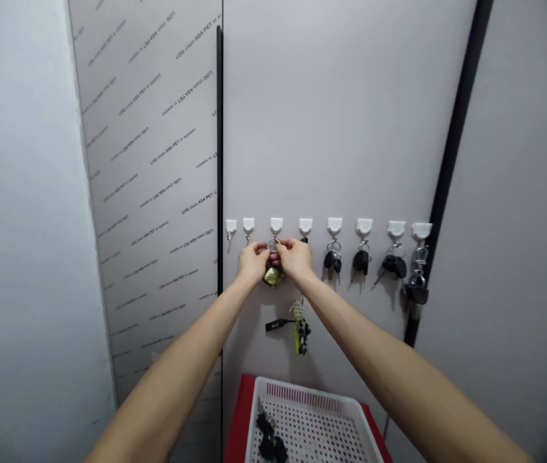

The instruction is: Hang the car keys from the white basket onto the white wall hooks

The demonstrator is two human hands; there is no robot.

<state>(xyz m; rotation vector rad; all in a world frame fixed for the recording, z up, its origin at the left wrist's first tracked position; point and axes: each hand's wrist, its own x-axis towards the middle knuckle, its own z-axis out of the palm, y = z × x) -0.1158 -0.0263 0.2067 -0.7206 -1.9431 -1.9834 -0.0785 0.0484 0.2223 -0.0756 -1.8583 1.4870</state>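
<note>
Both hands meet just below a white wall hook point(276, 225), the third from the left. My left hand point(252, 263) is closed, its fingers pinching the left side of a metal key ring point(274, 245). From the right, my right hand point(295, 257) pinches the same ring. Under the fingers hangs a gold-coloured round tag point(273, 276) with lettering too small to read. Whether the ring sits on the hook's metal loop I cannot tell. Behind my right hand, a long keychain with a yellow-green figure point(300, 328) and a black tag point(276, 325) hangs from the neighbouring hook point(306, 226).
Further right, several hooks carry black-headed keys point(360, 261) and a larger key bunch point(416, 292). Below stands a white perforated basket point(345, 402) with black keys point(269, 440) inside, on a red surface point(239, 411). A black vertical strip point(220, 161) runs along the left.
</note>
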